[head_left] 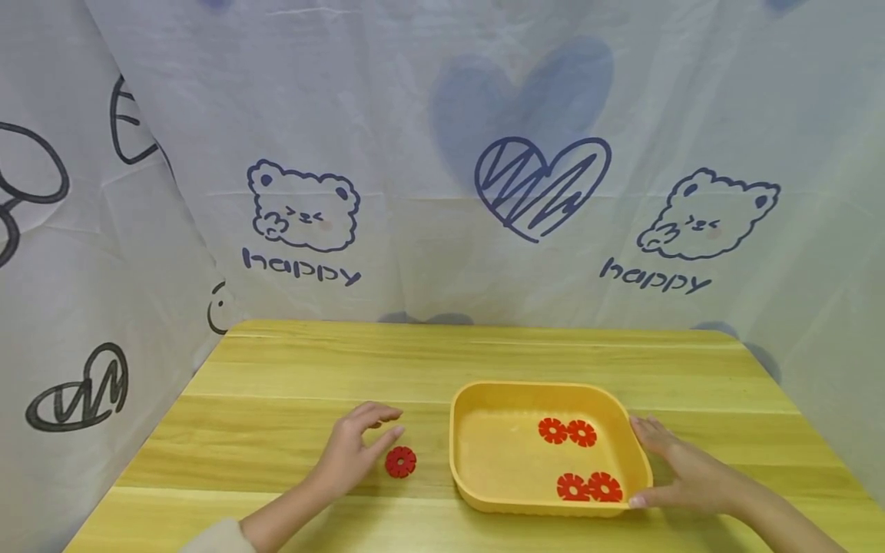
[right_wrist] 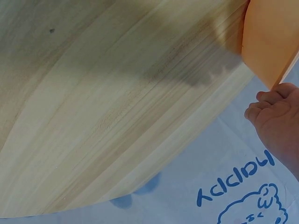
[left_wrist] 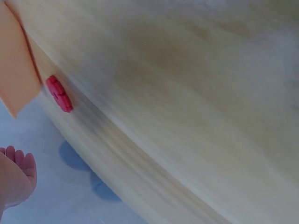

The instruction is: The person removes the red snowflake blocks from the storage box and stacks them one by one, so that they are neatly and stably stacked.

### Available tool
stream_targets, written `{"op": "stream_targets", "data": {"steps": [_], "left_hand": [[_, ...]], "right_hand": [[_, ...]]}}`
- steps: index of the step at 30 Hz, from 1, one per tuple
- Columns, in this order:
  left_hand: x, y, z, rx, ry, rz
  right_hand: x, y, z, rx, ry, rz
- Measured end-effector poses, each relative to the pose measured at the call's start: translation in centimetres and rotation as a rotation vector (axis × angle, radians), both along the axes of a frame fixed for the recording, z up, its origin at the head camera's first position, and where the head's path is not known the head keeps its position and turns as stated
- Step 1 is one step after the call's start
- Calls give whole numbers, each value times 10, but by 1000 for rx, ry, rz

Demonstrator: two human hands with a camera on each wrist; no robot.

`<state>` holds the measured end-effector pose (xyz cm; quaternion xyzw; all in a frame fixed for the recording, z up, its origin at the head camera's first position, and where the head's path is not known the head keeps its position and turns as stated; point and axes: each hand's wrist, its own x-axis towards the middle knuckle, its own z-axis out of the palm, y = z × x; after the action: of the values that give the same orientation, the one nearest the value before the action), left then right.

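In the head view, my left hand (head_left: 349,449) hovers beside a red notched plastic disc (head_left: 401,462) on the table, thumb and fingers spread apart with nothing between them. The same disc (left_wrist: 59,94) shows in the left wrist view, apart from the left hand (left_wrist: 16,177). A yellow plastic basin (head_left: 484,503) stands to the right. My right hand (head_left: 691,472) holds its right end, fingers at the side wall and thumb at the near corner. Inside lie several red notched discs (head_left: 581,433), in two pairs. In the right wrist view, the right hand (right_wrist: 278,119) has its fingers at the basin's rim (right_wrist: 285,70).
The wooden table (head_left: 332,361) has rounded far corners. Behind and beside it hangs a white cloth (head_left: 408,253) printed with bears, hearts and the word happy.
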<state>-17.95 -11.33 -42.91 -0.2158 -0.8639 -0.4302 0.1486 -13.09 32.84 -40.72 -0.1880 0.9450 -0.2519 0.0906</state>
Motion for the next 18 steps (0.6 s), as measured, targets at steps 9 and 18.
{"op": "stream_targets", "data": {"steps": [9, 18], "left_hand": [[5, 13, 6, 50, -7, -30], [9, 28, 9, 77, 52, -118]], "right_hand": [[-1, 1, -2, -23, -12, 11], [-1, 2, -3, -11, -10, 3]]}}
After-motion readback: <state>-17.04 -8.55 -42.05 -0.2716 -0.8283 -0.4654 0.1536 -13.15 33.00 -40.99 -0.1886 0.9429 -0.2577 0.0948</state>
